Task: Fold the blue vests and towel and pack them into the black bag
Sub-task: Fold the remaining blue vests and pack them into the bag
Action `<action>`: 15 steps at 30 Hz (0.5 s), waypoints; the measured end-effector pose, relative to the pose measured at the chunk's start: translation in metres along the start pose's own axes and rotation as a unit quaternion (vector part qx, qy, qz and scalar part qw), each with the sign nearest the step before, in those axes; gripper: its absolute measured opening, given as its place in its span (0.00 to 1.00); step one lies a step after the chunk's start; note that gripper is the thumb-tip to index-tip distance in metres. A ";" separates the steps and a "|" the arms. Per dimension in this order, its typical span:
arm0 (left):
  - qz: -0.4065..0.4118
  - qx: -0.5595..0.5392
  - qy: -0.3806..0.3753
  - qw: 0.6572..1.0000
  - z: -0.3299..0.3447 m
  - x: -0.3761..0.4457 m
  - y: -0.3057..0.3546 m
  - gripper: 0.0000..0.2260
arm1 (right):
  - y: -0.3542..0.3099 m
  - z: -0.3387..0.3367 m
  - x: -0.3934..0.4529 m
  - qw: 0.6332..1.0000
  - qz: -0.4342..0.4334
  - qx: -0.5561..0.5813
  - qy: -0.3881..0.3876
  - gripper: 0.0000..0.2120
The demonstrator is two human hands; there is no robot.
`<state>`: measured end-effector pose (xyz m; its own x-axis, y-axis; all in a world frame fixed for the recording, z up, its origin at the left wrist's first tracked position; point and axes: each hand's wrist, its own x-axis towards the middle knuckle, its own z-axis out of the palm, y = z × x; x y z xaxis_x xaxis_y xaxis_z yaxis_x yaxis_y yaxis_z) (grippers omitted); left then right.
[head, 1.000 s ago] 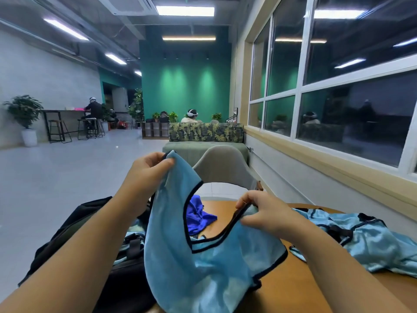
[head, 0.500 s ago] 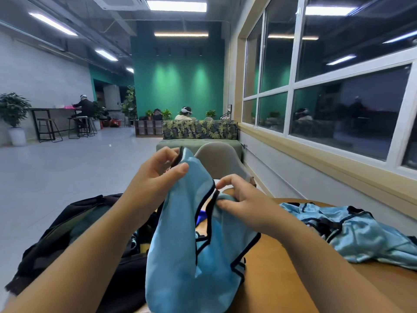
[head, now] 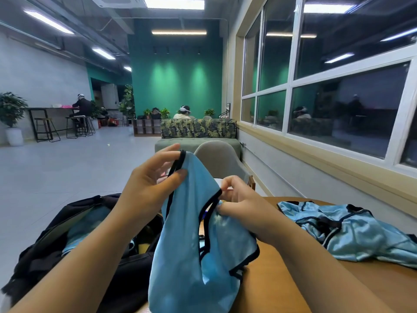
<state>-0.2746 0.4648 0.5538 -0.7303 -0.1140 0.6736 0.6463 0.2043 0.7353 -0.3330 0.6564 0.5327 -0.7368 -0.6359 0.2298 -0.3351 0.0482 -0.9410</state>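
Note:
A light blue vest (head: 187, 251) with black trim hangs in the air over the wooden table (head: 282, 279). My left hand (head: 149, 184) pinches one shoulder strap at the top. My right hand (head: 239, 199) pinches the black-edged strap on the other side, lower and close by. The black bag (head: 74, 249) lies open at the left, with light blue cloth showing inside it. More blue vests (head: 347, 231) lie crumpled in a heap on the table at the right. The darker blue towel is hidden behind the held vest.
A grey chair (head: 216, 157) stands just beyond the table, with a green sofa (head: 198, 136) behind it. A window wall runs along the right. People sit far back in the room; open floor spreads to the left.
My two hands have come closer together, so the vest has narrowed and hangs folded lengthwise. The dark blue towel that showed behind the vest is now covered.

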 end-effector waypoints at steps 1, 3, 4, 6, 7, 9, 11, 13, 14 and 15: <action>-0.009 -0.012 -0.002 1.000 0.001 -0.001 0.000 0.08 | 0.000 -0.001 0.000 0.998 -0.004 0.055 -0.010 0.16; -0.014 -0.007 -0.003 1.000 0.001 -0.002 0.001 0.10 | 0.000 -0.003 -0.002 0.993 -0.026 0.115 -0.027 0.23; -0.013 0.001 -0.004 1.000 0.001 -0.003 0.002 0.11 | 0.000 -0.004 -0.002 0.992 -0.041 0.119 -0.028 0.23; -0.024 0.010 -0.001 1.000 0.000 -0.003 0.003 0.11 | 0.001 -0.005 -0.002 0.993 -0.060 0.099 -0.012 0.22; -0.036 0.012 0.002 0.999 -0.001 -0.002 0.003 0.10 | 0.001 -0.007 -0.002 0.994 -0.064 0.085 0.000 0.20; -0.058 0.025 0.009 0.998 -0.001 0.000 0.001 0.11 | 0.001 -0.008 -0.002 0.995 -0.068 0.065 0.015 0.18; -0.068 0.053 0.009 0.996 0.000 0.002 -0.001 0.17 | 0.000 -0.008 -0.003 0.996 -0.063 0.049 0.030 0.17; -0.058 0.140 -0.013 0.988 0.000 0.003 0.000 0.24 | 0.000 -0.008 -0.004 0.998 -0.049 0.019 0.046 0.17; -0.047 0.204 -0.036 0.977 0.000 0.003 0.001 0.26 | 0.000 -0.008 -0.004 0.998 -0.040 0.002 0.052 0.18; -0.035 0.269 -0.057 0.961 -0.001 0.003 0.003 0.26 | 0.001 -0.009 -0.004 0.998 -0.032 -0.012 0.056 0.18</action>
<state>-0.2750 0.4644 0.5581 -0.8068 -0.0449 0.5891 0.4089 0.6772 0.6117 -0.3360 0.6658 0.5332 -0.7744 -0.5480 0.3164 -0.3956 0.0291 -0.9180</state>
